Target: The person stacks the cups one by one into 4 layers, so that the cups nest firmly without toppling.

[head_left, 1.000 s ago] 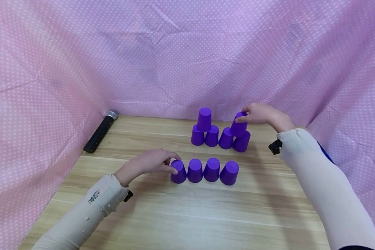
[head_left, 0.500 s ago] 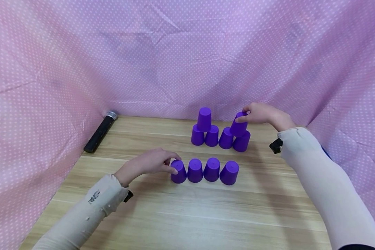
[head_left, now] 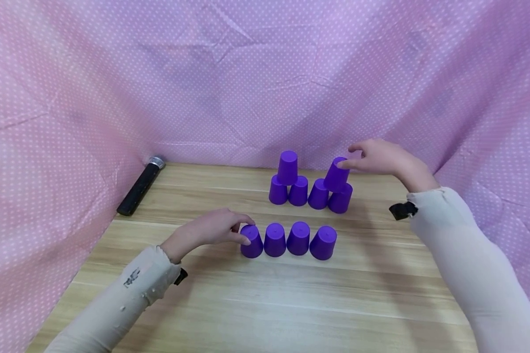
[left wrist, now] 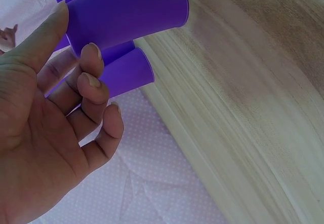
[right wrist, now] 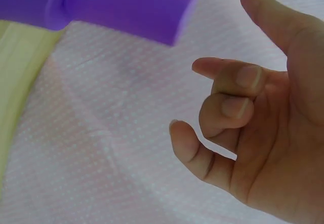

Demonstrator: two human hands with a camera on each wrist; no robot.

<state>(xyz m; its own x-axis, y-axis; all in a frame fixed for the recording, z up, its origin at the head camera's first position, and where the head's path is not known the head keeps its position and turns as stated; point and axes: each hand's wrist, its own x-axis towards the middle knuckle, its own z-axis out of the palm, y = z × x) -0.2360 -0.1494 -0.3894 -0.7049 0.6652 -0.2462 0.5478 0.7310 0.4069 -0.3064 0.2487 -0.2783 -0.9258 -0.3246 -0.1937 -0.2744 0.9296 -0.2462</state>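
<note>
Purple cups stand upside down on the table in two rows. With thumb and index finger, my left hand [head_left: 209, 228] pinches the leftmost cup of the front row [head_left: 253, 248]; the left wrist view shows the thumb on that cup's [left wrist: 131, 13] base end. In the back row, one cup [head_left: 288, 168] rests across the left pair and another cup [head_left: 335, 177] across the right pair. My right hand [head_left: 384, 157] hovers just right of that upper right cup. The right wrist view shows a gap between the cup [right wrist: 129, 11] and the loosely bent fingers [right wrist: 235, 107].
A black microphone [head_left: 141, 187] with a silver head lies at the table's back left. Pink dotted cloth [head_left: 247, 88] hangs behind and along both sides. Bare wooden table [head_left: 282, 309] extends in front of the cups.
My right hand has let go of the upper right cup and drawn back to the right, its fingers spreading. That cup stays on its pair. The left hand holds still.
</note>
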